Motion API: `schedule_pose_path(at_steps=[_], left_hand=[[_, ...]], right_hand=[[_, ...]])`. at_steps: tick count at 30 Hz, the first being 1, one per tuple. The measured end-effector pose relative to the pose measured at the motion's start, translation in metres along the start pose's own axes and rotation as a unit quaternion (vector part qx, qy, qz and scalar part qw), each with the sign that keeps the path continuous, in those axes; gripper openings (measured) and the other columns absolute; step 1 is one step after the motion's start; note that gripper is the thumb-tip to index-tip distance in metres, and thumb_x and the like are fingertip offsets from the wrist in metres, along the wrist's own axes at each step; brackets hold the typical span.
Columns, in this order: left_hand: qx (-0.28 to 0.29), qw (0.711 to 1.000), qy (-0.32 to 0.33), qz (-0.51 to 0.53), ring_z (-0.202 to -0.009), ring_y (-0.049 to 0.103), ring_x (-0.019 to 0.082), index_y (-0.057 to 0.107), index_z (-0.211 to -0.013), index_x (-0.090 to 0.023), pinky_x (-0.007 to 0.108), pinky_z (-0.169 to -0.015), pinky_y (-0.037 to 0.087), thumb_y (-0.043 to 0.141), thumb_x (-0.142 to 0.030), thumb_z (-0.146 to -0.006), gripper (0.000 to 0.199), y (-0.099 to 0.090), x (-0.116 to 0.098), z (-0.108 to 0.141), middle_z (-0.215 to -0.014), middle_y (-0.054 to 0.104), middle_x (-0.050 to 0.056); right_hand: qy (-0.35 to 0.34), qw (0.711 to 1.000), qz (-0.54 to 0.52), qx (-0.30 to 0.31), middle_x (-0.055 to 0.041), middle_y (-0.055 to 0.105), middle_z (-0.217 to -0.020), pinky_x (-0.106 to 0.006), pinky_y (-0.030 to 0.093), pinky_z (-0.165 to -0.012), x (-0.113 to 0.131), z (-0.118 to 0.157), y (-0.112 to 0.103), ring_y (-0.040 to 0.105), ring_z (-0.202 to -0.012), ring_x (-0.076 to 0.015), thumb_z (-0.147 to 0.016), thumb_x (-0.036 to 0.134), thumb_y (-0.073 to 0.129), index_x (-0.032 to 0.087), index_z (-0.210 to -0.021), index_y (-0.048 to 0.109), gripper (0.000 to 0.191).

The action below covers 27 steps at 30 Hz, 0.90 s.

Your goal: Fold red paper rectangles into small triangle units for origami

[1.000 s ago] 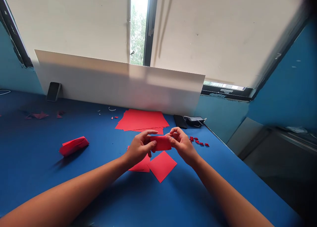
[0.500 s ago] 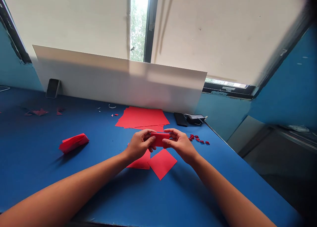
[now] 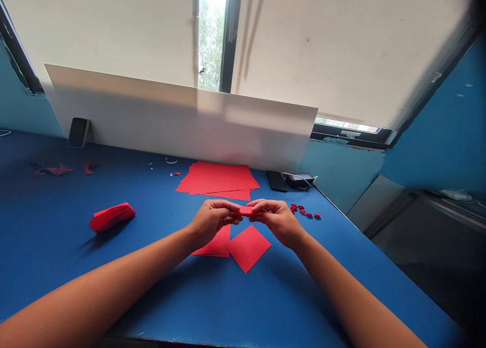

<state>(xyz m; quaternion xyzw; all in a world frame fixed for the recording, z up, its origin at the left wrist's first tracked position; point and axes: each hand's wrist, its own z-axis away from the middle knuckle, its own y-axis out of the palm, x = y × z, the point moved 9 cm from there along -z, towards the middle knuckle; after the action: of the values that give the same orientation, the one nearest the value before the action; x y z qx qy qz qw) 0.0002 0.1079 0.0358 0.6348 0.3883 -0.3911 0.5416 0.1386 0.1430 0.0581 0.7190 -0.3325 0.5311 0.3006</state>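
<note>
Between my two hands is a small folded piece of red paper (image 3: 246,210), now a narrow strip held level above the table. My left hand (image 3: 215,217) pinches its left end between thumb and fingers. At the right end, my right hand (image 3: 276,219) grips it the same way; the fingers cover both ends. Just below the hands, a red paper square (image 3: 248,249) lies turned like a diamond. Beside it sit more red paper squares (image 3: 216,244), partly hidden by my left hand and wrist.
Large red sheets (image 3: 220,178) lie stacked toward the back of the blue table (image 3: 182,297). Small folded red pieces (image 3: 309,216) are at right, near a black phone (image 3: 276,181) and a dark box with a cable (image 3: 299,181). A folded red paper bundle (image 3: 112,217) rests at left.
The red paper in my hands has gone from a wider rectangle facing me to a thinner strip. Both hands have closed in on it slightly. The view has shifted a little.
</note>
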Motion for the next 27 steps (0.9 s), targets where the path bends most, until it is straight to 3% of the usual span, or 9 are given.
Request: schedule_pose_path(at_steps=[5,9,14,18,20,24,27], left_hand=[[0.017,0.999,0.023,-0.025,-0.079,0.067,0.021,0.071,-0.085,-0.009,0.035,-0.077,0.052,0.065,-0.018,-0.072,0.017,0.006,-0.008,0.003,-0.083,0.072,0.011],[-0.009,0.994,0.052,-0.097,-0.071,0.065,0.017,0.067,-0.092,-0.011,0.034,-0.074,0.052,0.074,-0.018,-0.068,0.026,0.005,-0.012,0.005,-0.084,0.072,0.009],[-0.014,0.993,0.048,-0.111,-0.069,0.064,0.016,0.061,-0.102,-0.011,0.035,-0.074,0.053,0.075,-0.020,-0.070,0.036,0.005,-0.008,0.005,-0.083,0.071,0.008],[-0.024,0.991,0.041,-0.128,-0.073,0.065,0.017,0.056,-0.112,-0.011,0.037,-0.077,0.054,0.072,-0.022,-0.073,0.043,0.002,-0.007,0.004,-0.087,0.069,0.008],[-0.053,0.989,0.035,-0.133,-0.075,0.066,0.018,0.053,-0.117,-0.012,0.038,-0.078,0.054,0.068,-0.023,-0.076,0.045,-0.004,-0.005,0.004,-0.092,0.067,0.009],[-0.061,0.988,0.009,-0.144,-0.077,0.066,0.018,0.050,-0.118,-0.013,0.038,-0.078,0.055,0.062,-0.024,-0.079,0.042,-0.007,0.002,0.003,-0.097,0.064,0.010],[-0.052,0.986,-0.009,-0.156,-0.076,0.065,0.018,0.049,-0.119,-0.013,0.036,-0.075,0.055,0.061,-0.024,-0.079,0.043,-0.006,0.007,0.004,-0.090,0.064,0.007]], right_hand=[[-0.025,0.998,0.051,0.014,-0.0070,0.067,-0.100,-0.040,0.056,-0.080,0.006,0.001,0.003,0.066,-0.087,-0.0221,-0.076,0.021,0.067,0.019,-0.078,0.076,0.010],[-0.026,0.997,0.077,0.019,-0.0074,0.068,-0.100,-0.042,0.055,-0.084,0.010,0.002,0.004,0.066,-0.090,-0.0231,-0.078,0.020,0.062,0.017,-0.084,0.073,0.014],[-0.008,0.997,0.070,-0.012,-0.0043,0.069,-0.086,-0.041,0.057,-0.076,0.002,0.003,0.004,0.070,-0.073,-0.0202,-0.078,0.027,0.068,0.018,-0.098,0.062,0.023],[-0.009,0.993,0.110,-0.032,-0.0041,0.070,-0.078,-0.040,0.058,-0.072,-0.001,-0.004,-0.002,0.070,-0.070,-0.0210,-0.073,0.031,0.074,0.016,-0.098,0.061,0.032],[-0.003,0.987,0.145,-0.073,-0.0044,0.071,-0.075,-0.039,0.059,-0.070,0.006,-0.008,-0.027,0.070,-0.070,-0.0214,-0.071,0.032,0.075,0.015,-0.097,0.062,0.033],[0.007,0.948,0.218,-0.233,-0.0056,0.071,-0.080,-0.029,0.058,-0.058,0.033,0.002,-0.124,0.069,-0.063,-0.0170,-0.071,0.027,0.076,0.016,-0.097,0.063,0.031],[0.038,0.920,0.246,-0.303,-0.0069,0.071,-0.077,-0.025,0.056,-0.054,0.041,0.022,-0.191,0.068,-0.060,-0.0154,-0.069,0.019,0.078,0.014,-0.090,0.064,0.026]])
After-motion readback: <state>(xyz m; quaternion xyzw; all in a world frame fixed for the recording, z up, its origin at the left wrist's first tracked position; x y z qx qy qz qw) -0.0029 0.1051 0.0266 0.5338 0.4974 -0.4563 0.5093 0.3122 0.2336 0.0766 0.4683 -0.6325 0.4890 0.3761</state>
